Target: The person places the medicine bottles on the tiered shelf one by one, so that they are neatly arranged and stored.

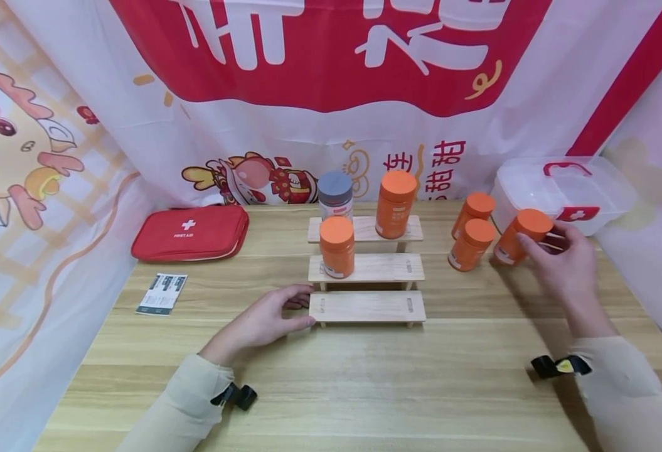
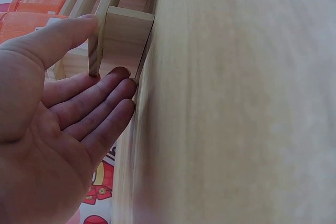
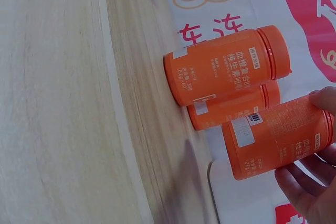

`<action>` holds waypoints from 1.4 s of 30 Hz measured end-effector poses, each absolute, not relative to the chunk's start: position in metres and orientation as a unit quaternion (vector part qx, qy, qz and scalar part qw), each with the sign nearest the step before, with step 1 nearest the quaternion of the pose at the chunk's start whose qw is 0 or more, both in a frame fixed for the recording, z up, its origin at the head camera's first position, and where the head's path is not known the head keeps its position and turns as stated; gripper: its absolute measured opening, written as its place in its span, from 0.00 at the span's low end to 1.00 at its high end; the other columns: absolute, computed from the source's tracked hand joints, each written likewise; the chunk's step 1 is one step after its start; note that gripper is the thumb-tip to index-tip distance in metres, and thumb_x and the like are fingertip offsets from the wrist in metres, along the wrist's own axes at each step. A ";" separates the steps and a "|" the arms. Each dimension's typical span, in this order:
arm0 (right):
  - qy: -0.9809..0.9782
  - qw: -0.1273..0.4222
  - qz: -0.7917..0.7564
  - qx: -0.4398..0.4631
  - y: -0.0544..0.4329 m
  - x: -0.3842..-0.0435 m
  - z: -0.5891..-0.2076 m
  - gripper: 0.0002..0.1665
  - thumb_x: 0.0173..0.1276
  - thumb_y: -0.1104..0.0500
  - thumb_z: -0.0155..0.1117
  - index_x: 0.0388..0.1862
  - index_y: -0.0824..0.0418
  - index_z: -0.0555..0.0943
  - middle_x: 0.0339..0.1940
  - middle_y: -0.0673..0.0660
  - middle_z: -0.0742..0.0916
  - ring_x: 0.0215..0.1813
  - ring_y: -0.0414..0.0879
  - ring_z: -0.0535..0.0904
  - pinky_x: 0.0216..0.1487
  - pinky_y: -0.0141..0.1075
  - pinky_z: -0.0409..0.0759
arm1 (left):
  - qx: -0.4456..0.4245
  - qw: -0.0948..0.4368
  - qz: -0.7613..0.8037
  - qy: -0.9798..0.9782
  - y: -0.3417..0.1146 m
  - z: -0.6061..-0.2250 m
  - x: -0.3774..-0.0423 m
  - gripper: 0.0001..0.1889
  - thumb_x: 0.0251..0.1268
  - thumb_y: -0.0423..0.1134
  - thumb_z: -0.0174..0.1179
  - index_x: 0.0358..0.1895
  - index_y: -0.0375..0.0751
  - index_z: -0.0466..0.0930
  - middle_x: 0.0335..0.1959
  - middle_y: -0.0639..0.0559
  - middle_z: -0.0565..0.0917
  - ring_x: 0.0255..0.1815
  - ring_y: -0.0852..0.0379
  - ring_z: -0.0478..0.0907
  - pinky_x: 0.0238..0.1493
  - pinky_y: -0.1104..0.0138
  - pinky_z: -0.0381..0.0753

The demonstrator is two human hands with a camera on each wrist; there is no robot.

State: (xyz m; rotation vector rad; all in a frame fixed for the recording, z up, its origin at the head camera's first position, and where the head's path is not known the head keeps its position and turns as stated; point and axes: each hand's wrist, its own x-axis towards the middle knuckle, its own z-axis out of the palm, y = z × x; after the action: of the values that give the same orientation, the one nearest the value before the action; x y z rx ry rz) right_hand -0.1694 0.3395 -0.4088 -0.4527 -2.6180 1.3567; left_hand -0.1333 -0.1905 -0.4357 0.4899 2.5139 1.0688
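Observation:
My right hand [image 1: 565, 260] grips an orange supplement bottle [image 1: 519, 238], thumb on one side and fingers on the other; the bottle looks tilted and raised off the table. Two more orange bottles, a front one [image 1: 470, 246] and a rear one [image 1: 474, 213], stand just left of it. At the left end of a three-step wooden display rack [image 1: 367, 306], my left hand [image 1: 265, 317] holds the lowest board by its edges between thumb and index finger. An orange bottle [image 1: 337, 248] stands on the middle step. The top step carries a grey-capped bottle [image 1: 335, 191] and another orange bottle [image 1: 395, 204].
A clear plastic first-aid box [image 1: 562, 188] stands at the back right, behind the held bottle. On the left lie a red first-aid pouch [image 1: 191, 233] and a small printed card [image 1: 161, 294]. Printed cloth [image 1: 285, 125] hangs behind the wooden table [image 1: 364, 389].

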 end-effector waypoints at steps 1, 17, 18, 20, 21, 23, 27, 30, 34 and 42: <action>-0.874 0.080 0.453 -0.153 0.339 -0.168 -0.408 0.49 0.76 0.33 0.64 0.88 0.51 0.62 0.83 0.66 0.72 0.74 0.59 0.73 0.47 0.11 0.79 | 0.174 0.182 0.379 0.891 -0.190 -0.436 -0.133 0.33 0.73 0.48 0.72 0.77 0.41 0.74 0.69 0.47 0.85 0.70 0.47 0.82 0.76 0.46 0.79; -0.867 0.126 0.453 -0.166 0.328 -0.141 -0.383 0.45 0.76 0.39 0.69 0.85 0.50 0.66 0.77 0.59 0.77 0.64 0.40 0.75 0.47 0.08 0.75 | 0.172 0.185 0.386 0.887 -0.191 -0.437 -0.134 0.34 0.74 0.48 0.71 0.77 0.40 0.74 0.70 0.46 0.84 0.71 0.46 0.81 0.77 0.45 0.78; -0.865 0.132 0.456 -0.164 0.327 -0.138 -0.381 0.45 0.76 0.40 0.70 0.85 0.50 0.67 0.75 0.58 0.78 0.62 0.38 0.75 0.47 0.08 0.75 | 0.172 0.185 0.387 0.887 -0.191 -0.437 -0.134 0.34 0.74 0.48 0.71 0.77 0.40 0.74 0.70 0.46 0.84 0.71 0.46 0.81 0.77 0.45 0.78; -0.862 0.141 0.458 -0.162 0.323 -0.134 -0.376 0.44 0.75 0.41 0.71 0.84 0.49 0.68 0.72 0.54 0.79 0.60 0.35 0.75 0.48 0.08 0.75 | 0.173 0.185 0.387 0.887 -0.191 -0.437 -0.134 0.33 0.74 0.48 0.71 0.77 0.40 0.74 0.70 0.46 0.84 0.71 0.46 0.81 0.77 0.46 0.78; -0.861 0.142 0.460 -0.161 0.322 -0.132 -0.373 0.44 0.75 0.41 0.72 0.84 0.49 0.68 0.71 0.53 0.79 0.59 0.34 0.75 0.48 0.08 0.75 | 0.172 0.185 0.388 0.886 -0.191 -0.437 -0.134 0.33 0.74 0.48 0.71 0.77 0.40 0.74 0.69 0.46 0.84 0.71 0.46 0.82 0.77 0.46 0.78; -0.859 0.145 0.465 -0.157 0.319 -0.128 -0.368 0.44 0.75 0.42 0.72 0.84 0.49 0.68 0.70 0.51 0.80 0.58 0.34 0.75 0.48 0.08 0.75 | 0.172 0.185 0.388 0.887 -0.191 -0.437 -0.134 0.33 0.74 0.48 0.71 0.77 0.40 0.74 0.69 0.46 0.84 0.71 0.46 0.81 0.77 0.46 0.78; -0.860 0.148 0.467 -0.146 0.312 -0.121 -0.359 0.44 0.75 0.44 0.73 0.84 0.50 0.68 0.69 0.50 0.80 0.58 0.33 0.75 0.49 0.08 0.75 | 0.170 0.186 0.386 0.888 -0.191 -0.437 -0.134 0.34 0.74 0.48 0.71 0.77 0.41 0.74 0.69 0.47 0.84 0.71 0.46 0.81 0.77 0.46 0.78; -0.858 0.159 0.471 -0.131 0.307 -0.117 -0.355 0.42 0.74 0.46 0.74 0.83 0.51 0.70 0.65 0.44 0.81 0.57 0.31 0.76 0.50 0.08 0.76 | 0.169 0.186 0.385 0.888 -0.191 -0.437 -0.135 0.34 0.74 0.48 0.71 0.77 0.41 0.74 0.69 0.47 0.84 0.71 0.46 0.81 0.77 0.46 0.78; -0.851 0.179 0.483 -0.100 0.297 -0.113 -0.352 0.39 0.73 0.51 0.76 0.80 0.54 0.74 0.59 0.36 0.81 0.56 0.31 0.78 0.50 0.09 0.77 | 0.171 0.184 0.382 0.889 -0.191 -0.437 -0.134 0.34 0.74 0.49 0.71 0.77 0.41 0.74 0.70 0.47 0.84 0.71 0.46 0.81 0.77 0.46 0.78; -0.851 0.199 0.485 -0.025 0.268 -0.115 -0.352 0.36 0.71 0.57 0.77 0.76 0.58 0.78 0.58 0.34 0.83 0.56 0.33 0.79 0.54 0.11 0.77 | 0.172 0.182 0.378 0.891 -0.190 -0.435 -0.133 0.33 0.74 0.48 0.71 0.77 0.41 0.74 0.68 0.47 0.85 0.70 0.47 0.82 0.76 0.46 0.79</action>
State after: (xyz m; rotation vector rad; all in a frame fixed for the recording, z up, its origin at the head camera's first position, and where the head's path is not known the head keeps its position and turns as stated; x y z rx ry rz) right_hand -0.1150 0.2683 -0.3525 -0.0694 -2.3806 1.3580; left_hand -0.1333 -0.1902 -0.4355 0.4855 2.5159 1.0671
